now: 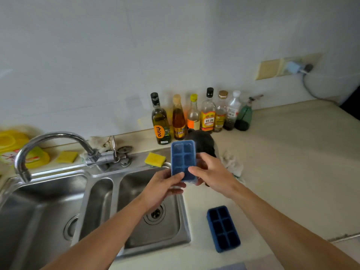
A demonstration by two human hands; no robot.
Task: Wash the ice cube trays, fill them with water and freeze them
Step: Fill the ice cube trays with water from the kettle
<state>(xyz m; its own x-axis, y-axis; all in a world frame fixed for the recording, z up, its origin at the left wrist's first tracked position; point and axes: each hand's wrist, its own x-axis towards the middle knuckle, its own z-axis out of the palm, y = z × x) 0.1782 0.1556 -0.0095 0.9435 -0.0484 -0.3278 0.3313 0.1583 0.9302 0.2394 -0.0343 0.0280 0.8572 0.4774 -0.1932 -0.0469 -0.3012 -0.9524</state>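
Both your left hand point(165, 184) and right hand point(209, 172) pinch one blue ice cube tray point(183, 158) at frame centre — washing likely not begun. Next: carry it left under the faucet point(50, 145); second tray point(223, 228) waits lower right.
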